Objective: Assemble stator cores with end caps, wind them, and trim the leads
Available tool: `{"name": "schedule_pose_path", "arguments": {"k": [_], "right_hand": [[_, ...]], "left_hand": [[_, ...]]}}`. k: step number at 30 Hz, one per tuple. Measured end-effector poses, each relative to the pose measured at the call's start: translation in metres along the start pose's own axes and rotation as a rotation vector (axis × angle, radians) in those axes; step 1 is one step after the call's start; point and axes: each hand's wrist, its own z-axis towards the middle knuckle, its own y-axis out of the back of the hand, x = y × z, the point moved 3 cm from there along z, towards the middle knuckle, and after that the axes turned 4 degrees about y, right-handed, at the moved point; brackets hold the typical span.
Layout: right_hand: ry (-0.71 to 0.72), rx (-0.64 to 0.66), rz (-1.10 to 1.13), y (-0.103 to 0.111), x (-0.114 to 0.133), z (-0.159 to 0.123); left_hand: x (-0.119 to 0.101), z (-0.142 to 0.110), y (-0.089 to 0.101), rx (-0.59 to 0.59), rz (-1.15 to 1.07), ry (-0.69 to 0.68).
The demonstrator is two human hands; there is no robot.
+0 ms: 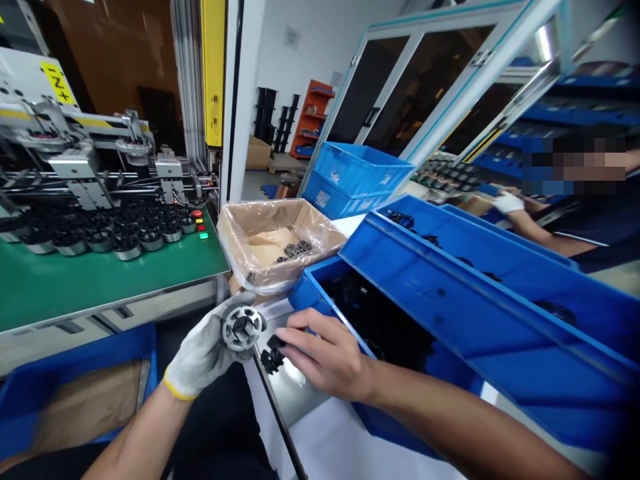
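Note:
My left hand [205,353], in a grey glove with a yellow cuff, is closed around a round silver metal core with slots [243,327], held face-up near the corner of a blue bin [320,303]. My bare right hand [325,353] pinches a small black plastic part [273,357] just right of and below the core. The two pieces are close but apart. The bin beside my right hand is full of black plastic parts [380,320].
A green machine table [100,273] at left carries rows of assembled cores [100,237]. A plastic-lined cardboard box [275,243] holds a few parts. Blue crates [355,177] stand behind. Another person's gloved hand [507,202] works at right. A blue bin [75,393] sits low left.

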Motion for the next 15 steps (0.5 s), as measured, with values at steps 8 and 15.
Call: {"name": "schedule_pose_path", "arguments": {"k": [8, 15], "right_hand": [[0.017, -0.014, -0.011, 0.003, -0.004, 0.003], [-0.017, -0.095, 0.02, -0.002, -0.005, -0.002]], "left_hand": [[0.005, 0.003, -0.001, -0.001, 0.072, 0.001], [0.016, 0.002, -0.012, 0.034, 0.163, 0.023]]}}
